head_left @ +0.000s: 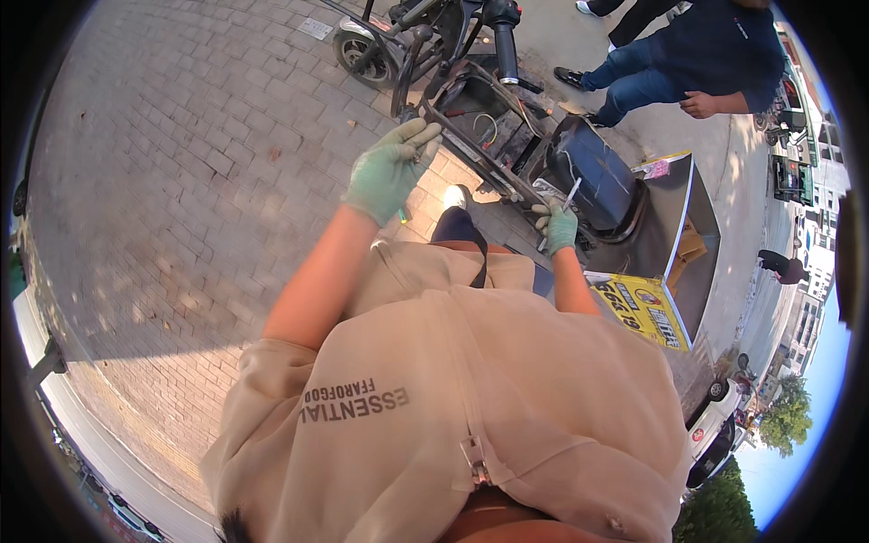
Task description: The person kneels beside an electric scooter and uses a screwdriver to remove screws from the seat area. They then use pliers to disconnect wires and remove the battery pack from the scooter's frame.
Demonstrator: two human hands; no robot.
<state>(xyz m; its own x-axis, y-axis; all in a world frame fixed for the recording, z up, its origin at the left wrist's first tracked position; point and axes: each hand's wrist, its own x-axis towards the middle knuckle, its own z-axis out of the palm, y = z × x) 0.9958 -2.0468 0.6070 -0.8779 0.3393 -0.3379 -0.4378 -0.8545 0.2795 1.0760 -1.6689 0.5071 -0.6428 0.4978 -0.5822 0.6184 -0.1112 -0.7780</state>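
Observation:
A light green glove covers my left hand (391,175), raised beside the near edge of the vehicle's open body. Its fingers are curled together near the rim; what they pinch, if anything, is too small to make out. My right hand (560,226), gloved alike, is closed around a slim whitish rod (572,193) that sticks up past the fingers, close to the dark seat (593,172). Between the hands lies the electric three-wheeler's open compartment (480,113), a dark frame with loose wires (489,131) inside. A small green object (403,215) shows below my left wrist.
A handlebar grip (505,54) and small wheel (365,57) are at the far side. Behind the seat stands a dark cargo box (708,213) with a yellow sign (641,309). A person in jeans (634,77) stands just beyond. Brick paving (181,181) stretches left.

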